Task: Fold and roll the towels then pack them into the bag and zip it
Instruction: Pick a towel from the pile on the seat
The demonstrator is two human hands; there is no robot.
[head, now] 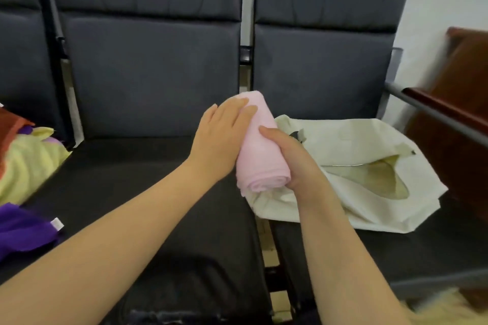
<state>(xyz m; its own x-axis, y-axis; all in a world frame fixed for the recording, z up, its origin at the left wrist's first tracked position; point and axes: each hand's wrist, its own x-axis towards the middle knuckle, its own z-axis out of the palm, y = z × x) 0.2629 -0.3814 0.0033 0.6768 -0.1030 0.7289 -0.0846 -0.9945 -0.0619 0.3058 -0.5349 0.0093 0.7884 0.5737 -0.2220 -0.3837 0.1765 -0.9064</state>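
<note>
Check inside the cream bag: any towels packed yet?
The bag is unzipped; its opening shows only tan lining, no towel. The rest is covered by its fabric, and one end by the pink towel roll in the right hand.

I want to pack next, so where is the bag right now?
In the head view the cream bag lies on the right-hand seat, unzipped, just right of the rolled pink towel.

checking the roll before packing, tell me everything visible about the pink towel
The pink towel is soft cloth rolled into a snug cylinder, spiral end toward the camera, held tilted beside the cream bag. The right hand grips its lower half; the left hand rests straight fingers on its upper side.
</note>
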